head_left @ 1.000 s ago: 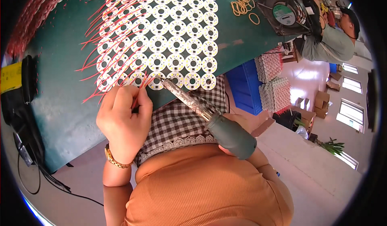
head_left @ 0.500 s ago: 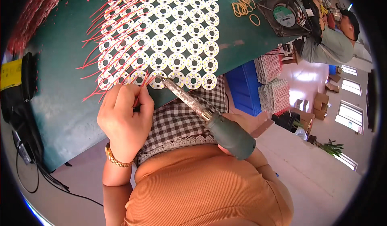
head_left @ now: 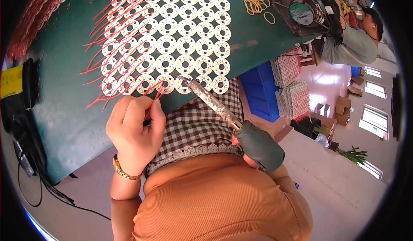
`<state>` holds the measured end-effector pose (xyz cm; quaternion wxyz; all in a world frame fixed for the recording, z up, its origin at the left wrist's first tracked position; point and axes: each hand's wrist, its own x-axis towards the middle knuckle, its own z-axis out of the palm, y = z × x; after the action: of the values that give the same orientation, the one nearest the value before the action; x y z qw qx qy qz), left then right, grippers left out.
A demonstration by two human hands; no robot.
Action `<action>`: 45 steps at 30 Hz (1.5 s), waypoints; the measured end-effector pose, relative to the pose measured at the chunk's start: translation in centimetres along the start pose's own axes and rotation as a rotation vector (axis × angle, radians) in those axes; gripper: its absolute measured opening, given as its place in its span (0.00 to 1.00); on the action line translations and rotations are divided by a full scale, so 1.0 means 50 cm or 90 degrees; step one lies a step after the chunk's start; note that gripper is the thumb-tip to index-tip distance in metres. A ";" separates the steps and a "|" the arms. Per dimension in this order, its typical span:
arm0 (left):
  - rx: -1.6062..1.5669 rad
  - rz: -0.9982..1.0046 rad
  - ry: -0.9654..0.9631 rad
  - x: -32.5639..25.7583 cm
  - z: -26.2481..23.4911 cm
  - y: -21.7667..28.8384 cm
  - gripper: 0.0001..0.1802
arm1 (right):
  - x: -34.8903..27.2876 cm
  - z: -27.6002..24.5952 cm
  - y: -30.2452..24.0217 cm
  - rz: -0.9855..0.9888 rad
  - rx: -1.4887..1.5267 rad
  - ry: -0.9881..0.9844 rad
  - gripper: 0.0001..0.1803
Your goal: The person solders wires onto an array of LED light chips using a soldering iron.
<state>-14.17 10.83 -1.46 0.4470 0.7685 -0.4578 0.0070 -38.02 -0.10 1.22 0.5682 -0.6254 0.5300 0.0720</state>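
Note:
A sheet of round white LED boards (head_left: 166,45) lies on the green table, its nearest row by my body. Thin red wires (head_left: 100,60) fan out over the left columns. My left hand (head_left: 135,127) is closed in a pinch at the near edge, with red wire ends rising from its fingertips to a board in the nearest row. My right hand (head_left: 250,161), mostly hidden behind the handle, grips a soldering iron (head_left: 215,105) with a dark green handle. The iron points up and left, its tip over the nearest row, right of the wired board.
Rubber bands (head_left: 257,4) and a black fan (head_left: 301,13) are at the far right of the table (head_left: 69,133). Bundled boards with red wires (head_left: 41,17) lie far left, near a black and yellow object (head_left: 13,81). A blue bin (head_left: 259,92) stands right; a co-worker (head_left: 350,43) sits beyond.
The soldering iron has moved right, its tip drawing away from the wired board. My left hand has shifted slightly, still pinching. The board sheet appears slightly farther left in view.

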 end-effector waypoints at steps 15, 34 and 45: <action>0.076 0.002 -0.052 0.009 0.005 0.002 0.09 | 0.035 -0.022 0.059 -0.495 -0.240 0.052 0.08; 0.068 -0.001 -0.077 0.013 -0.010 0.002 0.08 | -0.013 -0.015 -0.039 -0.163 -0.014 0.027 0.13; 0.033 -0.111 -0.171 0.084 -0.009 0.012 0.08 | 0.053 -0.005 0.034 0.302 0.554 -0.137 0.12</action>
<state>-12.00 8.11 0.97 0.3610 0.8104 -0.4447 -0.1231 -38.29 -1.49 -1.63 0.7953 -0.1821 0.5771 0.0359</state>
